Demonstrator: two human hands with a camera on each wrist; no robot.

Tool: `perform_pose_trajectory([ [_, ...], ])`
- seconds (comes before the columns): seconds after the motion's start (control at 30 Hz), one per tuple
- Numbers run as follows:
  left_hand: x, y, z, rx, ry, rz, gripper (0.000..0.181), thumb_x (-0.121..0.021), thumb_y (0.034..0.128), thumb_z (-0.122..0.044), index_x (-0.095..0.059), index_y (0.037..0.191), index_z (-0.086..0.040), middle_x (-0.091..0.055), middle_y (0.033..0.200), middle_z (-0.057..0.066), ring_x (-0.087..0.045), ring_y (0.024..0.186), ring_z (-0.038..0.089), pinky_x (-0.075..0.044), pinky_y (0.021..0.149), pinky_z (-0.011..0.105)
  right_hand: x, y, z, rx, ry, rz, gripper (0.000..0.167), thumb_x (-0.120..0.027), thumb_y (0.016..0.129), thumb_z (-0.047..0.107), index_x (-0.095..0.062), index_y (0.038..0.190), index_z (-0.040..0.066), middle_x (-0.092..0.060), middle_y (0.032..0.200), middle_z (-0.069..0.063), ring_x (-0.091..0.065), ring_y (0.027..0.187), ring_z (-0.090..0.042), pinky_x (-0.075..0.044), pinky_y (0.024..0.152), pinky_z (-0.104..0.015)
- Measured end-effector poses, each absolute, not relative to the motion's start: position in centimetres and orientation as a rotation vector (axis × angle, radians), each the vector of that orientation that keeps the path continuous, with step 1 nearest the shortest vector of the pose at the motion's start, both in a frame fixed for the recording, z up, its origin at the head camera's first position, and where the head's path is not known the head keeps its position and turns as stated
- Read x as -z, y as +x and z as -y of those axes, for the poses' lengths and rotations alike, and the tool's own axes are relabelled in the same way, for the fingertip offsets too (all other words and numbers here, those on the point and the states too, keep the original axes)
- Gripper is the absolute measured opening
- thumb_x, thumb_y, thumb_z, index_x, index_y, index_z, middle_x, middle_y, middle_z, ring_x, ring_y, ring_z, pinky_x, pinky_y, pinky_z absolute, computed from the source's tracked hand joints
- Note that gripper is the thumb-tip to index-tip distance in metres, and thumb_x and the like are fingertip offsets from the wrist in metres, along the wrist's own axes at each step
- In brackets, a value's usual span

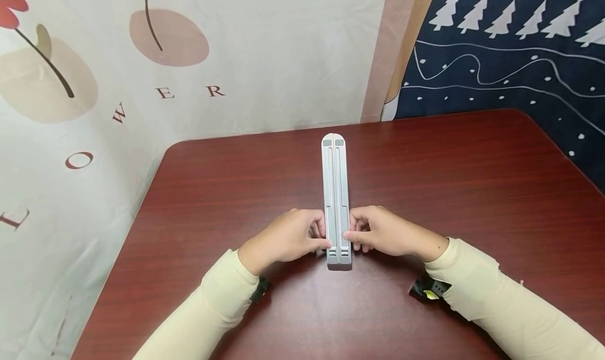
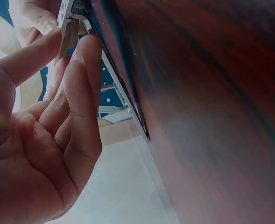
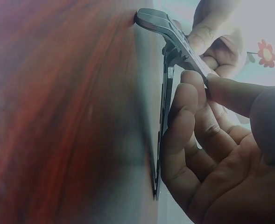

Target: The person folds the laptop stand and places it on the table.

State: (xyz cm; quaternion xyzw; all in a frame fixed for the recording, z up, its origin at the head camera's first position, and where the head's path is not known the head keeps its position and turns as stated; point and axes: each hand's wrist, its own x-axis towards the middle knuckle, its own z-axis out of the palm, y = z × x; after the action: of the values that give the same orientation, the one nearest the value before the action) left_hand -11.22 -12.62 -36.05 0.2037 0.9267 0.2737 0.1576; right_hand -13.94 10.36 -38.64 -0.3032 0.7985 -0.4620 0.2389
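Observation:
A silver folding laptop stand [image 1: 336,192], narrow with its two halves side by side, lies lengthwise on the table, hooked end nearest the person. At its left edge, close to that end, the left hand [image 1: 295,234] pinches the upper rail, thumb on top and fingers curled below. The right hand [image 1: 389,231] grips the opposite edge in the same way. In the right wrist view, the stand's upper part [image 3: 156,21] is tilted up from its base rail [image 3: 163,107], which lies along the table. In the left wrist view, fingers partly hide the stand [image 2: 66,18].
The dark red wooden table [image 1: 227,181] extends around the stand. Behind it hangs a pale cloth [image 1: 283,50] with flowers and letters, and a navy cloth [image 1: 501,66] with white trees. Dark straps [image 1: 430,289] show at both sleeve cuffs.

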Motion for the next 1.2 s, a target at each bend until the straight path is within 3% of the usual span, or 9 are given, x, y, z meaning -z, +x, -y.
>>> perform_pose_trajectory([
  [1.2,35.98,-11.04,12.71,-0.639,0.585,-2.754,0.025,-0.08,0.0833,-0.036,-0.059,0.08,-0.024,-0.063,0.068,-0.019,-0.057,0.063,0.0,-0.046,0.061,0.029,38.6,-14.17,-10.29,1.189,-0.885,-2.274,0.02,-0.069,0.094,0.015,-0.057,0.079,0.011,-0.062,0.064,-0.002,-0.057,0.053,-0.012,-0.049,0.051,-0.026],
])
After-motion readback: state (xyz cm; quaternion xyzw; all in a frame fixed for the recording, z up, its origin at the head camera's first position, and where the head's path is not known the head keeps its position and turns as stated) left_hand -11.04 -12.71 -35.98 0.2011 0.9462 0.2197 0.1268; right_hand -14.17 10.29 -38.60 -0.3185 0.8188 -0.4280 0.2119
